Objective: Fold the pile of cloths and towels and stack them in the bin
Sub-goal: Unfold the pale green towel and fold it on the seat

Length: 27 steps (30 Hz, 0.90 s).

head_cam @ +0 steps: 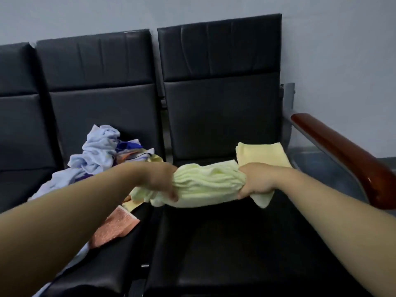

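Nearby, black padded seats (225, 243) against a grey wall (342, 50) hold cloths (96, 151).

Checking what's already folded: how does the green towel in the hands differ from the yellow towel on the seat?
The green towel is bunched; the yellow towel is folded flat. The left hand and right hand grip the green towel's ends, holding it up; the yellow towel lies on the seat. Both are pale.

Black bench seats (214, 243) carry a cloth pile (100, 151) and a folded yellow towel (263, 154).
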Motion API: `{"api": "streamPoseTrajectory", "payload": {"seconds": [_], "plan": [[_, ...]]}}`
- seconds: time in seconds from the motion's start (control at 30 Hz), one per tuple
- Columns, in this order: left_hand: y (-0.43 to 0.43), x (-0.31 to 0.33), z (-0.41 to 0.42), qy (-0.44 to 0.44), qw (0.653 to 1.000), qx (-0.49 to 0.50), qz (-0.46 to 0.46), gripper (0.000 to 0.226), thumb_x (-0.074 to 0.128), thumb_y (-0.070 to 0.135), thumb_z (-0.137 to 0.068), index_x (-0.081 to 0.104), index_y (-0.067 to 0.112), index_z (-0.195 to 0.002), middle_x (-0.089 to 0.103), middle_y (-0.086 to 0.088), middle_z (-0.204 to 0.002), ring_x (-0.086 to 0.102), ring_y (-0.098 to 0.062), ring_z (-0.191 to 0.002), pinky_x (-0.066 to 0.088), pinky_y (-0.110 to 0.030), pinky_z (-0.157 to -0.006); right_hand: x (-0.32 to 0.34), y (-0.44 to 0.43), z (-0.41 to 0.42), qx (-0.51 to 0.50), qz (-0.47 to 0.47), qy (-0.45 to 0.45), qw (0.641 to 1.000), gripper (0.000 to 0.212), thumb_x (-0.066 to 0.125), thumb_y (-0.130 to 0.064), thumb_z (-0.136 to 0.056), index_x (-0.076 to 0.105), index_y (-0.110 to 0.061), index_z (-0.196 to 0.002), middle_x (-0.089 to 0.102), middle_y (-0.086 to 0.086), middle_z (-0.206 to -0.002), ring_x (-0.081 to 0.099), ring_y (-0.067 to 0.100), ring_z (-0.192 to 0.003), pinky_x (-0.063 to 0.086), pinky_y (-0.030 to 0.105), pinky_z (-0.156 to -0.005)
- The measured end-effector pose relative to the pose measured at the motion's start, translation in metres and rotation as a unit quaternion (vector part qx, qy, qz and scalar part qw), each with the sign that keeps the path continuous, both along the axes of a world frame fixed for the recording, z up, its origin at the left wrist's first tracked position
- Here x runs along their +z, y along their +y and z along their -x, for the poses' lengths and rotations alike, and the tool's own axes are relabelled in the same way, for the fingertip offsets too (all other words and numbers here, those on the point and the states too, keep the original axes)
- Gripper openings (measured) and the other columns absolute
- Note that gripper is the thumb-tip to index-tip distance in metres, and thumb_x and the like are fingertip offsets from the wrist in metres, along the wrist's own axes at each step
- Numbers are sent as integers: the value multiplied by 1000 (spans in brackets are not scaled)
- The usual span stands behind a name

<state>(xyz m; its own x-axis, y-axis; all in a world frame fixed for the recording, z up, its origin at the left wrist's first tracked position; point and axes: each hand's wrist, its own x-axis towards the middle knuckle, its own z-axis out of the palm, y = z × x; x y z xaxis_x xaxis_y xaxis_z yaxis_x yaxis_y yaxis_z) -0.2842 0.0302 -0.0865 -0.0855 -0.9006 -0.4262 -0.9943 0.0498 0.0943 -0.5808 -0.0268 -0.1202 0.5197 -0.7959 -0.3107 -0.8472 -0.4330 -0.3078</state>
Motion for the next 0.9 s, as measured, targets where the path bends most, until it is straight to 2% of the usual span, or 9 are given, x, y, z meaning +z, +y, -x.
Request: {"api": "streamPoseTrajectory", "payload": {"seconds": [0.07, 0.17, 0.3, 0.4, 0.5, 0.6, 0.7, 0.8, 0.9], "plan": [[1, -29, 1, 31, 998, 12, -55, 54, 87, 49, -65, 63, 25, -107, 75, 2, -93, 72, -20, -83, 60, -39, -78, -35, 3, 7, -19, -36, 28, 999, 35, 82, -51, -69, 66, -32, -93, 68, -9, -97, 65, 16, -92, 56, 38, -86], [-2, -60, 1, 62, 993, 25, -101, 39, 86, 42, -72, 66, 28, -102, 73, 9, -102, 69, -17, -99, 56, -35, -92, -68, 3, 11, -20, -61, 31, 997, 39, 77, -58, -64, 64, -29, -87, 66, -5, -95, 63, 16, -88, 53, 40, -79], [-12, -84, -3, 91, 991, 56, -82, 35, 86, 33, -76, 67, 24, -104, 70, 8, -102, 66, -11, -95, 54, -28, -85, -73, -7, 11, -56, -63, -42, 996, 29, 79, -44, -75, 65, -22, -88, 65, -3, -94, 62, 17, -86, 47, 34, -70], [-18, -102, -4, 177, 979, 87, -52, 39, 85, 50, -75, 67, 23, -95, 69, 9, -94, 64, -9, -86, 52, -27, -75, -80, -17, 4, -79, -39, -98, 991, 24, 77, -39, -79, 64, -21, -87, 65, -4, -93, 61, 15, -84, 46, 34, -68], [-21, -119, 6, 189, 974, 119, 35, 45, 65, 64, -87, 67, 20, -92, 67, 6, -93, 63, -13, -89, 49, -30, -76, -96, -24, -2, -103, -37, -121, 987, 23, 73, -39, -82, 66, -21, -94, 66, -4, -99, 63, 15, -90, 51, 36, -76], [-20, -127, 11, 177, 976, 126, 30, 50, 53, 60, -96, 66, 12, -94, 66, 1, -93, 63, -17, -89, 48, -31, -77, -98, -26, -7, -115, -43, -97, 988, 23, 70, -39, -85, 68, -21, -98, 66, -3, -100, 64, 16, -90, 51, 34, -74], [-15, -123, 6, 176, 975, 134, -31, 52, 50, 62, -98, 69, 14, -102, 66, 3, -102, 61, -17, -98, 47, -32, -89, -91, -20, -7, -105, -112, -39, 987, 23, 71, -40, -80, 71, -22, -93, 71, -1, -100, 69, 19, -91, 55, 35, -75], [-5, -122, -2, 218, 950, 177, -139, 60, 48, 71, -95, 76, 21, -110, 73, 6, -113, 68, -15, -108, 47, -33, -106, -85, -8, 1, -104, -234, -25, 966, 24, 79, -35, -75, 78, -24, -96, 78, -2, -103, 76, 21, -96, 61, 40, -90], [7, -120, -9, 168, 958, 118, -200, 51, 46, 66, -98, 76, 27, -113, 72, 7, -121, 67, -12, -110, 50, -34, -104, -81, 6, 8, -77, -336, -12, 939, 30, 85, -31, -76, 80, -27, -106, 79, -5, -112, 75, 22, -107, 57, 46, -101]]}}
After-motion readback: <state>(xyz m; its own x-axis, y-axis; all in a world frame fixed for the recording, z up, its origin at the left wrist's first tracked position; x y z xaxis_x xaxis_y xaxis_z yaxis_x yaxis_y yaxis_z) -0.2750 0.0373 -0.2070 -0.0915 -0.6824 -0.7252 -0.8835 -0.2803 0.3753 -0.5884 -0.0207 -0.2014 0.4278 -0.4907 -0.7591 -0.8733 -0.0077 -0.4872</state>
